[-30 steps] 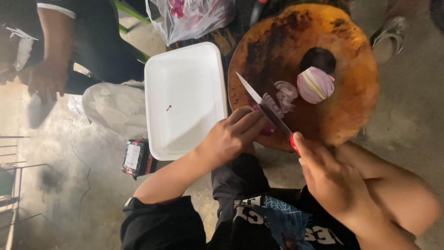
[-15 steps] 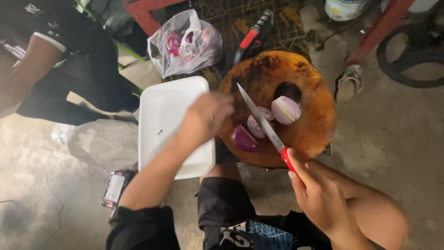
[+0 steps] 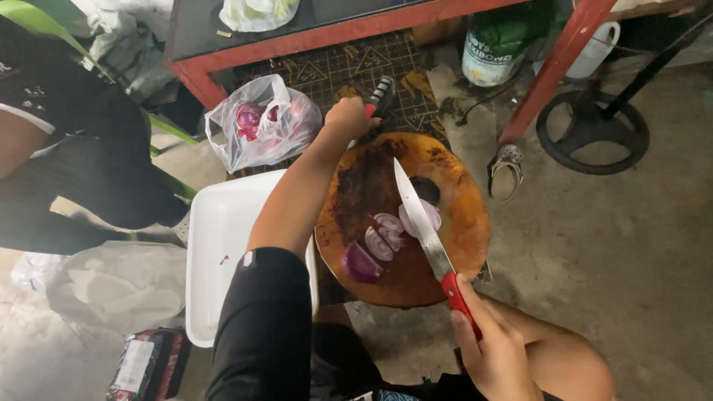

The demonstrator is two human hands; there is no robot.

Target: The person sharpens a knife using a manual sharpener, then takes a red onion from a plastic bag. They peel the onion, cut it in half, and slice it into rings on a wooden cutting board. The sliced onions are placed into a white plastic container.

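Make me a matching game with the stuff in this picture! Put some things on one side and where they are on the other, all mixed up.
Things:
1. knife
2. onion pieces
3. clear plastic bag
4. white tray

Places:
A. on the round wooden board
B. on the floor beyond the tray, with red onions inside
C. in the right hand, blade over the board
D. under the left arm, beside the board

Pairs: 1-C, 2-A, 3-B, 4-D

Dim, even light; soft shadows toward 9 o'clock. Mild glare on the knife blade point(image 3: 417, 219); edges slightly warped.
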